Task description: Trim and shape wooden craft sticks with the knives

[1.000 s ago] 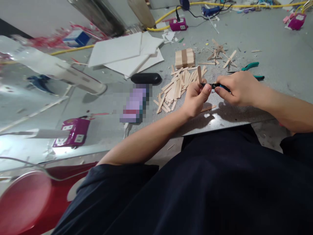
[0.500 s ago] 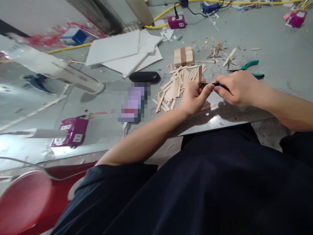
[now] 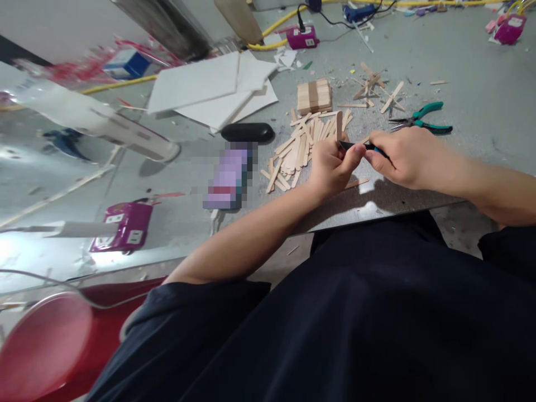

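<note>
Shifted slightly left, the wooden stick (image 3: 339, 125) stands upright in my left hand (image 3: 331, 164), closed around its lower end above the desk (image 3: 389, 202); my right hand (image 3: 412, 156), fingers curled, grips the dark tool (image 3: 369, 147), both forearms angled inward.

Grey worktable (image 3: 481, 81) fills most of the upper view, strong white glare (image 3: 20, 248) at its left end. Red round-topped stool (image 3: 46, 346) sits lower left. Pale surface (image 3: 79, 25) upper left (wall or panel, can't tell). Floor (image 3: 456, 226) below is greyish, littered.
</note>
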Demonstrator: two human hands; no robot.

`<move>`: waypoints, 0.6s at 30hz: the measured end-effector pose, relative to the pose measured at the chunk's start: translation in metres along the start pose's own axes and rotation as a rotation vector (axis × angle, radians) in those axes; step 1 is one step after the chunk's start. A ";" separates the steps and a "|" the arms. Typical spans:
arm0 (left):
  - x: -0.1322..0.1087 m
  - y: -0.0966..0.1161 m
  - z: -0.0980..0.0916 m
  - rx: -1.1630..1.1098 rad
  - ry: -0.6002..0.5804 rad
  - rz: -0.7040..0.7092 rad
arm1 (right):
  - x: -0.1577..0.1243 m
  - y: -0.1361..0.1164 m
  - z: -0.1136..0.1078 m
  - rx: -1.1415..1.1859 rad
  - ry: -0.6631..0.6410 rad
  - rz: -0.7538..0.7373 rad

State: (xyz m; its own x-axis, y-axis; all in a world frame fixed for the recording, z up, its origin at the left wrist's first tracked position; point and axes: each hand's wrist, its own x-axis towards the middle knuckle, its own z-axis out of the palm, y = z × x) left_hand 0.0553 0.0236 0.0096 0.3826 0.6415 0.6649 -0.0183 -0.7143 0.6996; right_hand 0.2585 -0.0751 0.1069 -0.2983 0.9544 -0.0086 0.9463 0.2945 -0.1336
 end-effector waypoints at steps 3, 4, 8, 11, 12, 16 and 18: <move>0.001 -0.001 0.002 -0.006 0.021 0.052 | -0.002 -0.004 -0.002 -0.039 0.000 0.017; 0.001 -0.002 0.002 -0.005 0.025 0.056 | -0.002 -0.005 -0.002 -0.043 0.002 0.015; -0.003 0.000 0.000 0.012 0.045 -0.026 | -0.004 -0.007 -0.004 -0.040 0.010 0.007; -0.008 0.003 -0.003 0.034 0.010 -0.141 | -0.004 -0.008 -0.004 -0.090 -0.024 0.032; -0.009 0.004 -0.004 0.041 -0.006 -0.166 | -0.004 -0.008 -0.004 -0.104 -0.033 0.042; -0.007 0.009 -0.005 0.043 -0.012 -0.232 | -0.005 -0.009 -0.005 -0.094 -0.021 0.038; -0.005 0.012 -0.003 0.022 0.003 -0.253 | -0.006 -0.010 -0.005 -0.087 -0.011 0.034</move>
State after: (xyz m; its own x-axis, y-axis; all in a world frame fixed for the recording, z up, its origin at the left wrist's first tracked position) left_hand 0.0500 0.0129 0.0152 0.3697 0.8012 0.4705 0.0978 -0.5371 0.8378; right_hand 0.2517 -0.0829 0.1134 -0.2669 0.9635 -0.0230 0.9630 0.2656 -0.0464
